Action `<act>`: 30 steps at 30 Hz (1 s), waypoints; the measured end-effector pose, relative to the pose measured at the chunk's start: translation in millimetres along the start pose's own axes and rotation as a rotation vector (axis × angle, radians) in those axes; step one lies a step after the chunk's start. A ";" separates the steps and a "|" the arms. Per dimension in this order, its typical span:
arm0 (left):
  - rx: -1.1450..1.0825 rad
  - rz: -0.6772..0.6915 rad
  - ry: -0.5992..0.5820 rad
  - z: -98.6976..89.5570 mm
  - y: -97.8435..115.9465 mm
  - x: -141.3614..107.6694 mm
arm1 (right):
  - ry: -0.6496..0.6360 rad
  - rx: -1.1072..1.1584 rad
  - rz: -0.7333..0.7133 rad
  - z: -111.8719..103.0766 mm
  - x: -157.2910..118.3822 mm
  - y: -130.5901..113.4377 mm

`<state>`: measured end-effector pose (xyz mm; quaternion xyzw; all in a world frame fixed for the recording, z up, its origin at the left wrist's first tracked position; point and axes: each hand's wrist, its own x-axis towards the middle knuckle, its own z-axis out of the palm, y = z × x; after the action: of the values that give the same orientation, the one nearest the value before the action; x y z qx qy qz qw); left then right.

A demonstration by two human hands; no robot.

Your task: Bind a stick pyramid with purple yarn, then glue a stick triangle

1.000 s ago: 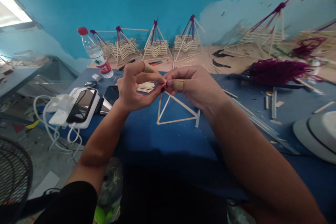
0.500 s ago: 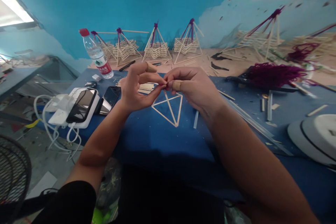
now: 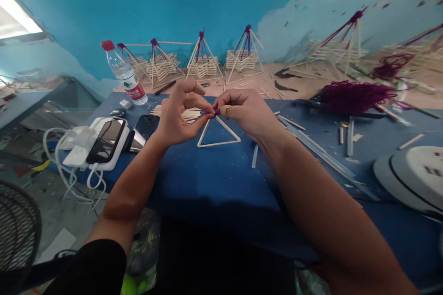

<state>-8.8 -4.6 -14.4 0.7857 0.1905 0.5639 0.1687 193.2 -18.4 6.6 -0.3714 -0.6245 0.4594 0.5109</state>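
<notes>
A small frame of thin wooden sticks (image 3: pixel 221 143) shows as a triangle over the blue tabletop, its top corner between my hands. My left hand (image 3: pixel 182 115) pinches that corner with thumb and forefinger. From the other side, my right hand (image 3: pixel 242 110) has its fingers closed on the same spot. A bit of purple yarn (image 3: pixel 217 112) shows between the fingertips. Behind my left hand lies a bundle of loose sticks (image 3: pixel 192 114), partly hidden.
Stick structures tied with purple yarn (image 3: pixel 204 62) line the back. A bottle (image 3: pixel 129 80), phones (image 3: pixel 105 140) and a power strip (image 3: pixel 74 154) are left. Purple yarn (image 3: pixel 360 97), clear strips (image 3: pixel 321 152) and a white round device (image 3: pixel 411 179) are right.
The stick frame has turned in my fingers: its near corner and middle stick no longer show, and a plain triangle faces me. Purple yarn is now visible at the pinch. The view has shifted slightly.
</notes>
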 end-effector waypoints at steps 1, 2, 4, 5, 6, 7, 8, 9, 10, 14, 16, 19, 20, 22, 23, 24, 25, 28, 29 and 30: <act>-0.014 -0.033 -0.011 -0.3 -0.7 -0.4 | -0.006 -0.006 0.004 -0.2 0.5 1.0; -0.029 -0.052 -0.023 -0.5 -1.0 -0.6 | -0.010 -0.008 0.007 -0.5 0.9 1.8; -0.046 -0.085 -0.036 -1.0 -0.6 -0.6 | -0.016 -0.003 0.012 -1.0 1.7 3.3; -0.048 -0.102 -0.039 -1.3 -0.1 -0.5 | -0.016 0.003 0.015 -1.2 2.1 4.1; -0.046 -0.118 -0.040 -1.7 0.6 -0.3 | -0.015 0.010 0.020 -1.4 2.6 5.0; -0.042 -0.133 -0.040 -2.2 1.2 -0.1 | -0.013 0.018 0.024 -1.6 3.1 6.0; -0.036 -0.143 -0.042 -2.7 1.8 0.1 | -0.011 0.025 0.027 -1.7 3.7 7.1; -0.032 -0.147 -0.047 -3.2 2.3 0.4 | -0.010 0.031 0.031 -1.8 4.3 8.3; -0.030 -0.145 -0.054 -3.6 2.6 0.6 | -0.010 0.035 0.034 -1.8 4.8 9.4; -0.016 -0.116 -0.091 -4.5 1.9 1.1 | -0.025 0.041 0.052 -1.9 6.7 12.5; -0.001 -0.115 -0.090 -4.2 0.8 1.1 | -0.030 0.042 0.061 -2.5 7.7 13.1; 0.020 -0.112 -0.073 -3.3 -1.5 1.1 | -0.036 0.063 0.105 -5.3 9.9 12.8; 0.026 -0.106 -0.074 -2.9 -2.3 1.1 | -0.041 0.081 0.133 -6.9 10.8 12.4; 0.029 -0.087 -0.086 -2.3 -3.6 1.0 | -0.072 0.138 0.199 -11.1 12.3 10.9; 0.028 -0.078 -0.092 -2.1 -3.9 0.9 | -0.096 0.172 0.230 -13.5 12.8 9.9; 0.030 -0.070 -0.096 -2.1 -4.1 0.8 | -0.118 0.204 0.252 -15.9 13.2 8.9; 0.036 -0.062 -0.099 -2.1 -3.9 0.8 | -0.139 0.228 0.266 -18.1 13.2 8.0; 0.079 -0.037 -0.102 -2.6 -2.1 0.5 | -0.169 0.233 0.269 -22.1 12.3 6.9; 0.095 -0.029 -0.103 -2.7 -1.4 0.5 | -0.166 0.217 0.260 -22.3 11.8 7.3; 0.107 -0.023 -0.103 -2.8 -0.7 0.5 | -0.161 0.198 0.248 -22.0 11.4 7.9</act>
<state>-11.5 -3.6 -13.5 0.8195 0.2203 0.5096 0.1424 212.4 -1.1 3.7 -0.3557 -0.5644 0.6064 0.4327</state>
